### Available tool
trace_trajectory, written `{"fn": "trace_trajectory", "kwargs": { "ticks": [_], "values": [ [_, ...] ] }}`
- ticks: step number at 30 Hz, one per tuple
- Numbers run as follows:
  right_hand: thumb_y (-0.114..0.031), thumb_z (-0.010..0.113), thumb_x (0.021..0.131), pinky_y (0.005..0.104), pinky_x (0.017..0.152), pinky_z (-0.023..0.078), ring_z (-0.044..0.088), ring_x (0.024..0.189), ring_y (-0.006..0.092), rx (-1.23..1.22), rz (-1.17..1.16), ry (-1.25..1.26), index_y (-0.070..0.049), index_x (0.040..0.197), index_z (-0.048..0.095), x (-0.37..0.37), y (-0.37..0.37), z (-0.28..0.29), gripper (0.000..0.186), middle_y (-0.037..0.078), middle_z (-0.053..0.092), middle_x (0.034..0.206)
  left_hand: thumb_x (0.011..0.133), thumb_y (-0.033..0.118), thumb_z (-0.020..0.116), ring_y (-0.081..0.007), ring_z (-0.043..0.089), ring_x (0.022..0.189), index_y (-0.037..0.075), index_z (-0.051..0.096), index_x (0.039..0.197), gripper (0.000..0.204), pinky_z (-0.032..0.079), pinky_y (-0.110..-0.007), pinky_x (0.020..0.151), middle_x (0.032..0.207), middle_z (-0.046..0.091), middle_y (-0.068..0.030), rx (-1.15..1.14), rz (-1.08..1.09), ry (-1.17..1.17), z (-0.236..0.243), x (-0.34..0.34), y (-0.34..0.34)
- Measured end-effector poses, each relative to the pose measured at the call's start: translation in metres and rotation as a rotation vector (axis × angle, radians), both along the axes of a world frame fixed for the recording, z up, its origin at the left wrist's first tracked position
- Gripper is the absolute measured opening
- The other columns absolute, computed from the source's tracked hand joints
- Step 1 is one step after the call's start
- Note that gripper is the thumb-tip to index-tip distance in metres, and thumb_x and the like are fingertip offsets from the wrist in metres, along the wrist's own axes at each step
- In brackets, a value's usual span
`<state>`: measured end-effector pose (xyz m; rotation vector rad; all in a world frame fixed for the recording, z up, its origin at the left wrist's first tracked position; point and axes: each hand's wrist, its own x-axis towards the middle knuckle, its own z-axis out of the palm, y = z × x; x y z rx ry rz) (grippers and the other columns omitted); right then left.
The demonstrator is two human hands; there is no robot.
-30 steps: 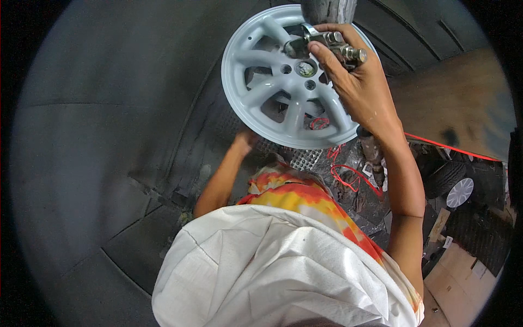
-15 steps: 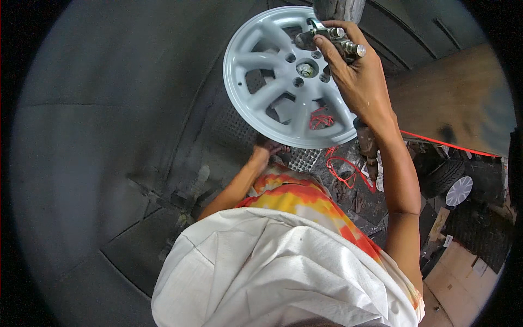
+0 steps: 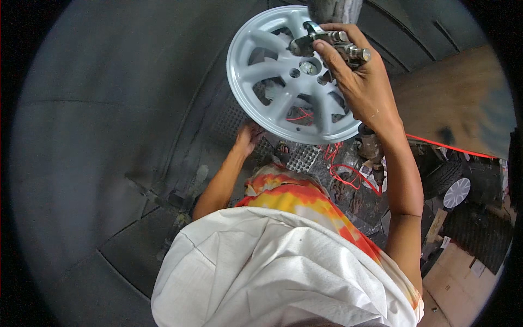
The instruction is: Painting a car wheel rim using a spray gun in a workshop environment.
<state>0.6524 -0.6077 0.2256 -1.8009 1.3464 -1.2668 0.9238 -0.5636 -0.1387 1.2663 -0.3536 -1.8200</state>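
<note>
In front of me is a pale grey spoked wheel rim (image 3: 289,103), its face up toward me. My right hand (image 3: 362,76) is closed round a metal spray gun (image 3: 321,41), held over the rim's upper right part with its nozzle end pointing left. Beyond the gun is a stained grey cylinder (image 3: 335,11), seemingly its cup. At the rim's lower left edge is my left hand (image 3: 248,136). Its shadowed fingers reach toward the edge, and I cannot make out whether they touch it or how they are bent. What carries the rim from below is hidden.
A red hose (image 3: 348,180) loops on the floor below the rim, near a dark metal fitting (image 3: 370,147). At right lie a tyre (image 3: 444,177), a silver wheel cover (image 3: 456,193) and a brown panel (image 3: 452,98). Dark walls (image 3: 103,163) curve along the left.
The rim has turned counterclockwise; its small valve hole went from the left side to the bottom. My left hand moved left and up. The spray gun shifted slightly right.
</note>
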Motion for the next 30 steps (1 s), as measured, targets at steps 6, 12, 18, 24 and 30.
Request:
{"fn": "trace_trajectory", "kwargs": {
  "ticks": [6,12,18,24,30],
  "values": [
    [-0.022,0.071,0.105,0.0215,0.069,0.046,0.055,0.077,0.004,0.101,-0.061,-0.034,-0.001,0.126,0.068,-0.015,0.002,0.017,0.03,-0.002,0.065,0.087,0.102,0.02,0.06,-0.024,0.066,0.105,0.005,0.056,0.131,0.033,0.059,-0.046,0.096,0.12,0.066,-0.009,-0.075,-0.045,-0.027,0.002,-0.005,-0.011],
    [-0.026,0.07,0.106,0.0235,0.069,0.049,0.059,0.078,0.0062,0.118,0.001,-0.213,-0.001,0.128,0.068,-0.012,0.01,0.032,0.034,-0.001,0.066,0.09,0.108,0.026,0.055,-0.026,0.068,0.108,0.007,0.055,0.14,0.037,0.059,-0.049,0.099,0.122,0.066,-0.0104,-0.144,-0.11,-0.151,-0.035,-0.035,0.018],
    [-0.017,0.065,0.108,0.0216,0.063,0.042,0.05,0.073,0.0026,0.054,-0.131,-0.001,-0.001,0.115,0.063,-0.021,-0.02,0.032,0.018,-0.005,0.058,0.081,0.105,0.026,0.057,-0.0295,0.072,0.101,0.008,0.051,0.116,0.022,0.062,-0.046,0.082,0.104,0.061,-0.0092,0.067,-0.161,-0.024,-0.071,-0.078,0.032],
    [-0.022,0.063,0.11,0.0227,0.059,0.037,0.045,0.069,0.0029,-0.009,-0.264,0.187,-0.005,0.108,0.064,-0.077,0.007,0.025,0.017,-0.007,0.053,0.079,0.106,0.018,0.046,-0.0321,0.066,0.1,0.008,0.052,0.112,0.013,0.06,-0.051,0.093,0.104,0.059,-0.014,0.148,-0.087,0.175,-0.08,-0.129,0.048],
    [-0.032,0.069,0.105,0.0264,0.067,0.049,0.06,0.075,0.009,0.117,-0.334,0.356,-0.003,0.126,0.069,-0.119,0.061,0.024,0.036,0.0,0.066,0.088,0.099,0.014,0.051,-0.0307,0.065,0.095,0.007,0.049,0.102,0.008,0.059,-0.051,0.09,0.104,0.056,-0.0137,0.218,0.049,0.256,-0.096,-0.178,0.033]
  ]
}}
